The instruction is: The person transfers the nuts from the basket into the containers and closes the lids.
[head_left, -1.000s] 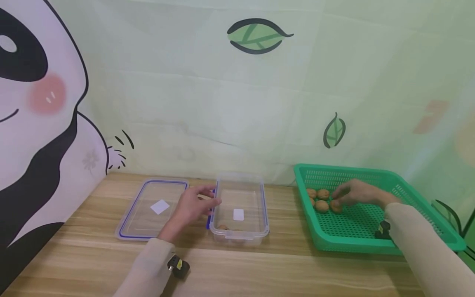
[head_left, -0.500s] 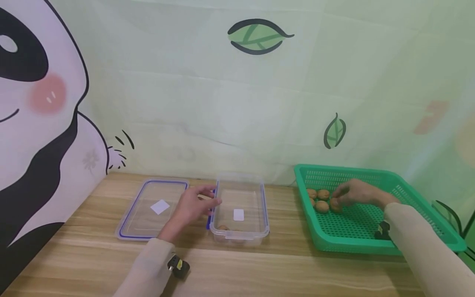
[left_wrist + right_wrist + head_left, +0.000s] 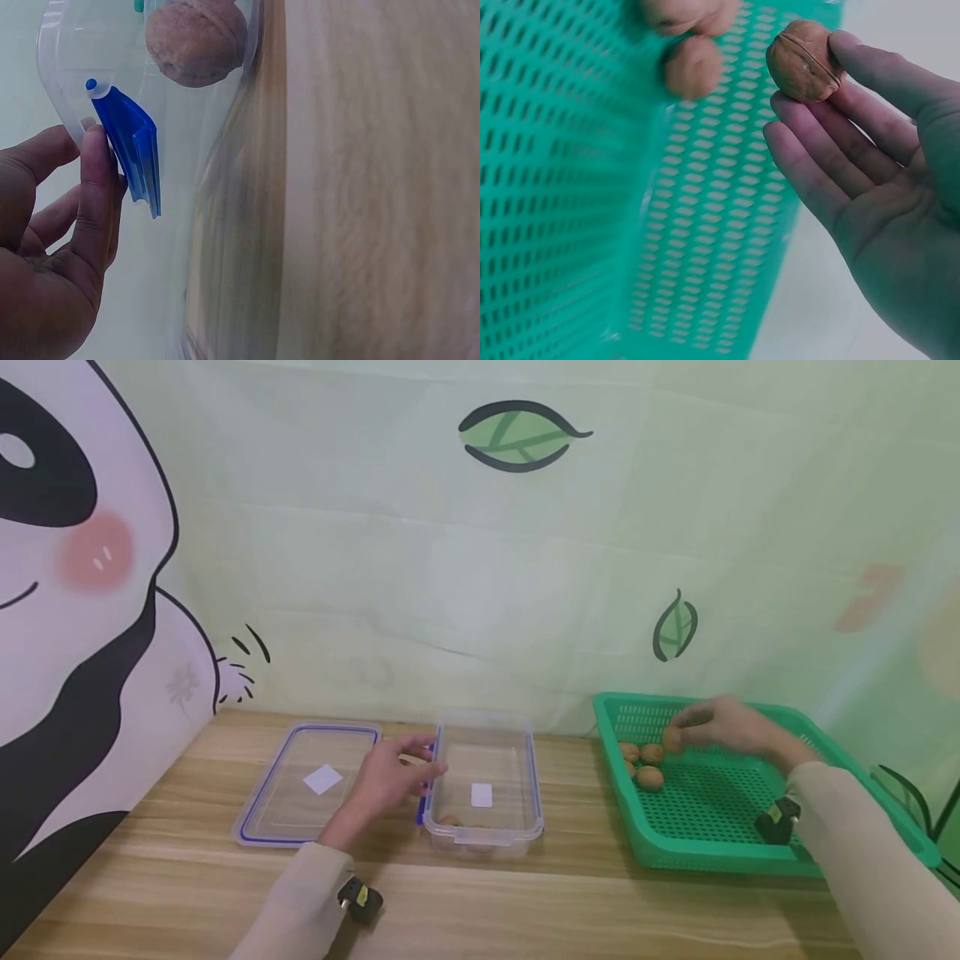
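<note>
A walnut (image 3: pixel 804 61) is pinched between the thumb and fingertips of the right hand (image 3: pixel 731 727), the grip being drawn in only to the nut's width; it is held raised over the far left part of a green perforated plastic basket (image 3: pixel 720 853). By the left hand (image 3: pixel 384 774), the left rim of a clear plastic food container (image 3: pixel 537 789) is lightly pinched, thumb and fingers being parted by little more than the wall, and a blue locking latch (image 3: pixel 126 135) is seen just beside the fingers. In the basket, four loose walnuts (image 3: pixel 650 778) are gathered near the left wall. At the container's near end, at least one nut (image 3: pixel 196 45) is contained. Farther left, a clear lid (image 3: pixel 288 814) edged in blue is laid flat on the wood-grain table (image 3: pixel 510 910). Behind, a pale green backdrop (image 3: pixel 375 568) is printed with leaves and, at the left, a panda (image 3: pixel 67 635)
</note>
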`<action>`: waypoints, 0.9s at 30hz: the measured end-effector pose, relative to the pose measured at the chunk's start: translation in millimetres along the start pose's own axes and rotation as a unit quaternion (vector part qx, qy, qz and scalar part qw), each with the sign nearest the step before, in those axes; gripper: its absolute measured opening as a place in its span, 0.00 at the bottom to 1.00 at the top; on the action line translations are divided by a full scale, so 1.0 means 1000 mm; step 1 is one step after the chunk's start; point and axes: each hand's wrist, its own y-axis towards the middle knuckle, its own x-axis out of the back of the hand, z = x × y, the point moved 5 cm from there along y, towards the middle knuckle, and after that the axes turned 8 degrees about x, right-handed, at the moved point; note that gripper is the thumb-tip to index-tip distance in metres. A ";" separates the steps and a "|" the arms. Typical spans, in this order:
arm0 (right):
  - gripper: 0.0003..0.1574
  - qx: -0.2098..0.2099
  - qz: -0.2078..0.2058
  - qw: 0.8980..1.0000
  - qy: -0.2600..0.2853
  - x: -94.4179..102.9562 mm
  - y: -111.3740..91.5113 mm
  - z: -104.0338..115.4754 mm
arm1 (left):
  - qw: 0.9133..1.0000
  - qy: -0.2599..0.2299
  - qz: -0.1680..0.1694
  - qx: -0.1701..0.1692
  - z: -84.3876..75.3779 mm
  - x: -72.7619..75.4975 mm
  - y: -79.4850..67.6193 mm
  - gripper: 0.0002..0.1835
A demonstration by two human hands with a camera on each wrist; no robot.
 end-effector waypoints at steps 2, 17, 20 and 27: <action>0.30 0.015 -0.018 1.000 -0.004 0.004 0.000 0.008 | 1.000 -0.001 0.000 -0.001 0.000 0.000 0.000 0.26; 0.29 0.051 -0.075 0.996 0.001 0.016 0.000 0.073 | 1.000 -0.003 -0.003 -0.003 0.000 0.000 0.001 0.26; 0.29 0.055 -0.089 0.995 0.006 0.016 -0.001 0.085 | 1.000 -0.001 -0.003 -0.003 0.001 0.000 0.001 0.26; 0.28 0.061 -0.112 0.992 0.019 0.012 -0.001 0.107 | 1.000 -0.001 -0.003 -0.003 0.000 0.000 0.000 0.26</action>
